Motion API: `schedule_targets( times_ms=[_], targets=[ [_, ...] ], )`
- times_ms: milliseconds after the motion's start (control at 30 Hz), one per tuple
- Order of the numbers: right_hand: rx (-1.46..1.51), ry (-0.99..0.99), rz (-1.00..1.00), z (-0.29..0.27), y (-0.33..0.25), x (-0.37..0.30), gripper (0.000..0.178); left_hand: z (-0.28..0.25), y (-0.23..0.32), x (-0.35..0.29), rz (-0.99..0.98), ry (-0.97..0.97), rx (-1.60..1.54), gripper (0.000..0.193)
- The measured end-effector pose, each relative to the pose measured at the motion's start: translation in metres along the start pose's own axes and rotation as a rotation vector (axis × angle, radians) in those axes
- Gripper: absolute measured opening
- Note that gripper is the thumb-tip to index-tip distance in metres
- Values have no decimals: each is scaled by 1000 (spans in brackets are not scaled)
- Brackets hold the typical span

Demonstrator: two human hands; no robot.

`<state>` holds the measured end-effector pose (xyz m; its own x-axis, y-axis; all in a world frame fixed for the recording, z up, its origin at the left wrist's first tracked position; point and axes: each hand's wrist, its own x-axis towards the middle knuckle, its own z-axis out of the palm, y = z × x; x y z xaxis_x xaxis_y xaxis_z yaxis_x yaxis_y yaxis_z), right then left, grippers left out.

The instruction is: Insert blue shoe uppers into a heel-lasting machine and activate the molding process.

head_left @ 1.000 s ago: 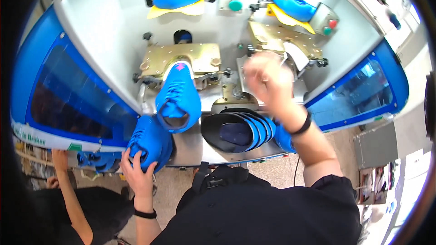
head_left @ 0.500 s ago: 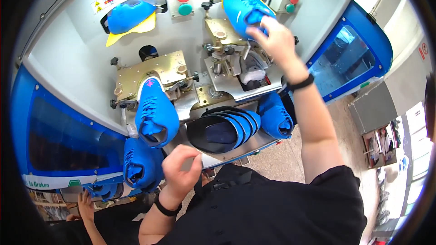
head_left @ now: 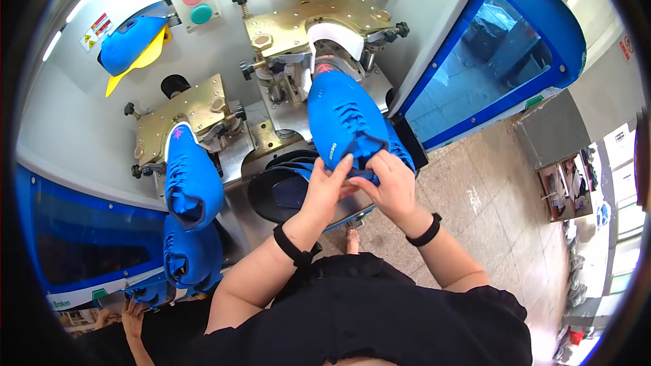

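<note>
One blue shoe (head_left: 347, 116), gripped at the collar.
On my feed, the left hand (head_left: 324, 194) and right hand (head_left: 395, 188) both pinch its edge, toe pointing toward the right-hand press's brass plate (head_left: 302, 22).

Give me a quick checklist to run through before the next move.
1. Left fingers on the blue shoe: ok, near its opening.
2. Right fingers on it: ok, also by the opening.
3. Toe facing the right brass plate: ok.
4. Toe contact with the fixture there: cannot tell from this angle.
5. Second shoe, toe at the left brass plate: ok.
6. Clear view of the dark stack: not ok, partly hidden.
</note>
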<state>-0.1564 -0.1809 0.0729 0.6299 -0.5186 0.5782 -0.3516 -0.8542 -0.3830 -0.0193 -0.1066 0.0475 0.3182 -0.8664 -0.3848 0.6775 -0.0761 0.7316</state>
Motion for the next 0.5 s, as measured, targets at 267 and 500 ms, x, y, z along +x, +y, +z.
schedule_targets(
  times_ms=[267, 500],
  targets=[
    [124, 82, -152, 4, 38, 89, 32, 10, 16, 39, 152, 3, 61, 47],
    [239, -396, -21, 40, 73, 120, 43, 17, 9, 40, 124, 94, 67, 41]
  ],
)
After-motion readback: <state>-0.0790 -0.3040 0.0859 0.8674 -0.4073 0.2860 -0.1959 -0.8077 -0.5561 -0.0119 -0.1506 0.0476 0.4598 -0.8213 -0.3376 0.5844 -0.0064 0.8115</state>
